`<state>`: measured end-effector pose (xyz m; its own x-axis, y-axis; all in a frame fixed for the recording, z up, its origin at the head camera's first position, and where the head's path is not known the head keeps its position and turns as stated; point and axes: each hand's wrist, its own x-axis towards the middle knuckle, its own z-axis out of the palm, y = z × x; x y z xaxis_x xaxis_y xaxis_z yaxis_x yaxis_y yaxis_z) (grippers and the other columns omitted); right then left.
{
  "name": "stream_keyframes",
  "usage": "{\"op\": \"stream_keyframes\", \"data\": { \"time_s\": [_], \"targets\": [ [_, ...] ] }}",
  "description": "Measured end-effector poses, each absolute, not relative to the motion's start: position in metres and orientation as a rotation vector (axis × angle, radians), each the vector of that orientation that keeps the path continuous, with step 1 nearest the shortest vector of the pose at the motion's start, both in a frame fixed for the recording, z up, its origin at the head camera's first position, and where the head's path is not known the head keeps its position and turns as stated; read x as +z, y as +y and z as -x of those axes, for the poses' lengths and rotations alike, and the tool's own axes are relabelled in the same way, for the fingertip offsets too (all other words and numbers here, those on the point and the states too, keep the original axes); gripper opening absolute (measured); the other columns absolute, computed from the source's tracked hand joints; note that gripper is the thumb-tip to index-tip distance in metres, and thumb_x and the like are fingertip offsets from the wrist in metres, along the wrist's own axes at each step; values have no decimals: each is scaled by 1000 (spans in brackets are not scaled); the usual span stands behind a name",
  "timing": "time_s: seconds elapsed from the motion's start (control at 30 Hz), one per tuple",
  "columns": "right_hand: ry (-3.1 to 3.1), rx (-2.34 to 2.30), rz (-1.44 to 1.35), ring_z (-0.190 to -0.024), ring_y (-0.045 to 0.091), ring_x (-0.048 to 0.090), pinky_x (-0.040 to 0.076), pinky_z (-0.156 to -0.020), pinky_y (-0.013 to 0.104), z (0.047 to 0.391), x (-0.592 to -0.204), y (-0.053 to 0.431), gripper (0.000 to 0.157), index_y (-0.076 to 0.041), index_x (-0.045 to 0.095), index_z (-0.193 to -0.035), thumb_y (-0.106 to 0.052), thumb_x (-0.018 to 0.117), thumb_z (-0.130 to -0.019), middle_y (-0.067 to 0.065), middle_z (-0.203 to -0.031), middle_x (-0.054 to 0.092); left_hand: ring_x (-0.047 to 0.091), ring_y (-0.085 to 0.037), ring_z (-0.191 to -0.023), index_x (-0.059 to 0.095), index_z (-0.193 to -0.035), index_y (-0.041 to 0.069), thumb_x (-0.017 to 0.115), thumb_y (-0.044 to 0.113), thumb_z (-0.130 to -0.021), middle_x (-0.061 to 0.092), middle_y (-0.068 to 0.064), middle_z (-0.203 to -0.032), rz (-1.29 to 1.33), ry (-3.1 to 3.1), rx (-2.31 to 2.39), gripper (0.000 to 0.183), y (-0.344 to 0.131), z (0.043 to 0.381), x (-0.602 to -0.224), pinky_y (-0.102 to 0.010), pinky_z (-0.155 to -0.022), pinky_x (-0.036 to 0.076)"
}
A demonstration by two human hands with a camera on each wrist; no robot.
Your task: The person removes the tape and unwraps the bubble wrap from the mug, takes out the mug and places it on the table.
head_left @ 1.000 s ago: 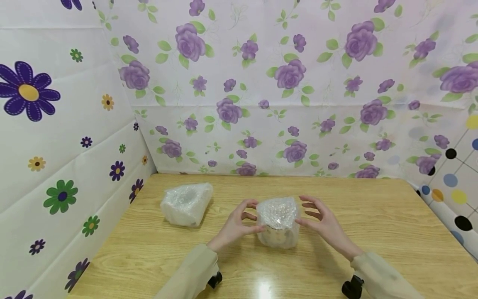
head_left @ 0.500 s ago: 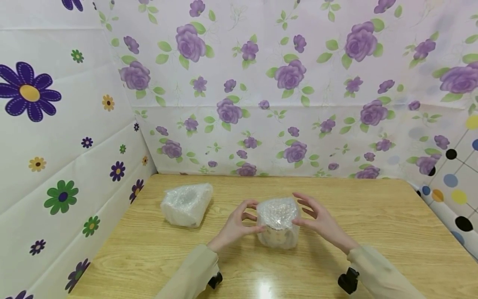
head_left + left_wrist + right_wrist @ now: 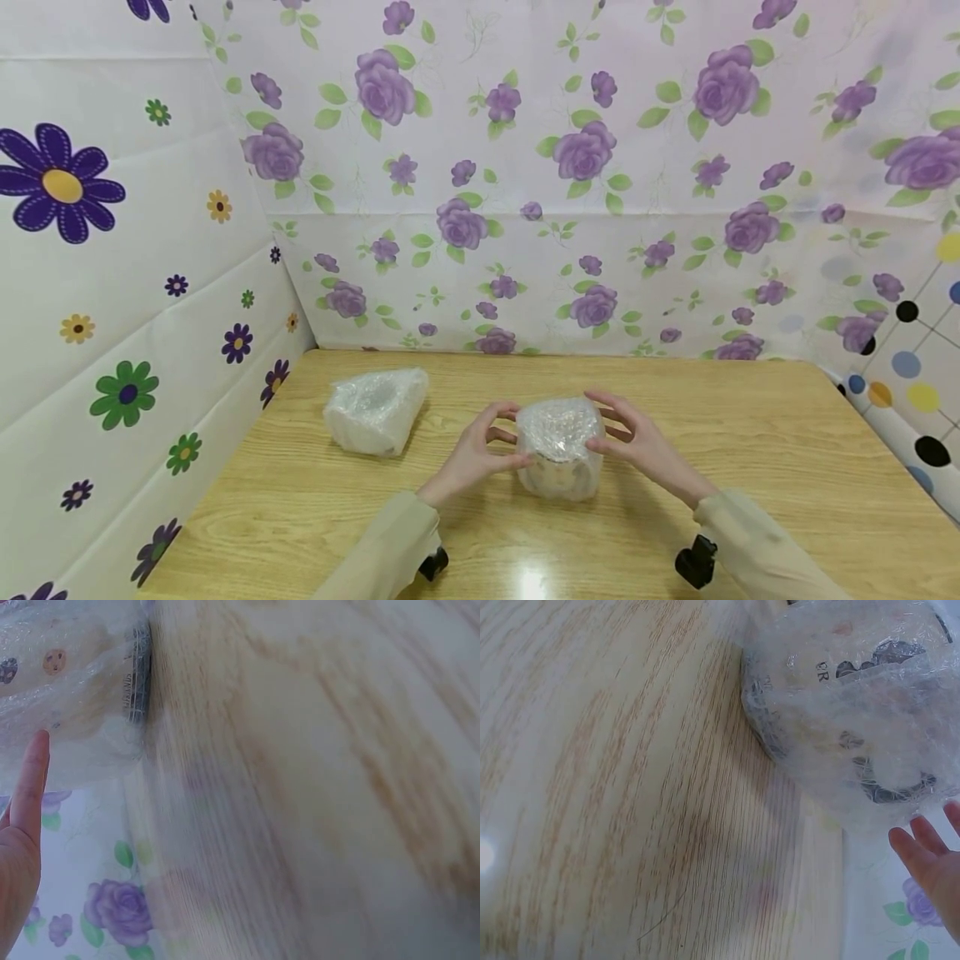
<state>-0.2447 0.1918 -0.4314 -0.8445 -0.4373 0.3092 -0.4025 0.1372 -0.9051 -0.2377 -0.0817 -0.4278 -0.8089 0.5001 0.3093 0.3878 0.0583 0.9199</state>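
Note:
A round, pale container in bubble wrap [image 3: 558,450] stands on the wooden table. Through the clear film show printed dark and brown spots, some lettering and a dark band around one end. My left hand [image 3: 474,450] holds its left side, thumb at the front and fingers toward the back. On the opposite side my right hand [image 3: 637,437] holds it, with the thumb overlapping the front right edge and the fingers curving behind. In the left wrist view a finger [image 3: 31,787] reaches to the film. The right wrist view has fingertips [image 3: 904,841] right at the wrap's edge.
A second bubble-wrapped bundle [image 3: 378,411] lies on the table [image 3: 750,442] at the back left. Floral cloths [image 3: 480,167] enclose the back and the sides. Black wrist cameras [image 3: 696,561] hang under both sleeves.
My right hand has moved slightly left, closer around the wrapped container. The left hand, the container and the other bundle have stayed in place.

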Motion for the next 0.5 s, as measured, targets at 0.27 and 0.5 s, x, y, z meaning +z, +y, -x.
{"op": "stream_keyframes", "data": {
  "time_s": [0.27,0.5],
  "targets": [
    [2380,-1882,859,-116,42,34,28,-93,58,246,-435,192,60,-4,38,-135,-2,66,-82,16,-137,32,54,-36,-94,40,-130,1,70,1,-77,41,-16,-120,-945,2207,1892,61,-81,238,-429,-38,-71,51],
    [2430,-1867,797,-113,43,37,30,-91,59,234,-422,187,58,1,38,-132,-2,67,-81,22,-134,32,53,-38,-95,39,-132,-1,68,-1,-79,42,-18,-122,-956,2205,1899,60,-81,240,-428,-39,-73,49]
  ]
}}
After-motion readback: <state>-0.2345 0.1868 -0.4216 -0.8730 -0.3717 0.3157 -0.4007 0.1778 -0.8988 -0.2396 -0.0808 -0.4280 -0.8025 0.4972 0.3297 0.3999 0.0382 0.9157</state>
